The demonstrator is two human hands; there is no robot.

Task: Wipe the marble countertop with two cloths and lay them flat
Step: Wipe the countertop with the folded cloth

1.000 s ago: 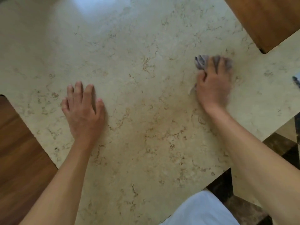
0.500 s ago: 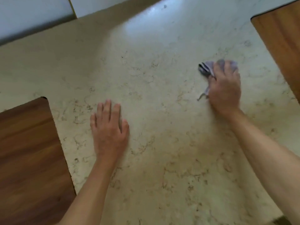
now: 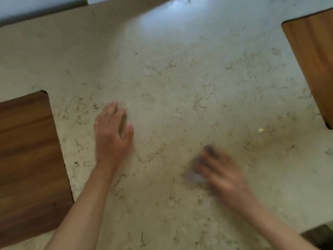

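The cream marble countertop (image 3: 180, 78) with brown veins fills the view. My right hand (image 3: 223, 175) is blurred by motion at the lower right and presses a bunched grey cloth (image 3: 196, 170) onto the marble; the cloth shows at the fingertips and to the left of the hand. My left hand (image 3: 111, 134) is at centre left, turned on its edge with the fingers loosely apart, and holds nothing. Only one cloth is in view.
A dark wooden panel (image 3: 30, 165) sits at the left edge of the counter and a lighter wooden one (image 3: 313, 56) at the upper right. A white wall strip (image 3: 36, 8) runs along the far edge. A dark floor patch (image 3: 320, 235) shows at the lower right.
My right hand has swept the cloth from the far right towards me and to the left. My left hand has lifted from lying flat and turned onto its edge.
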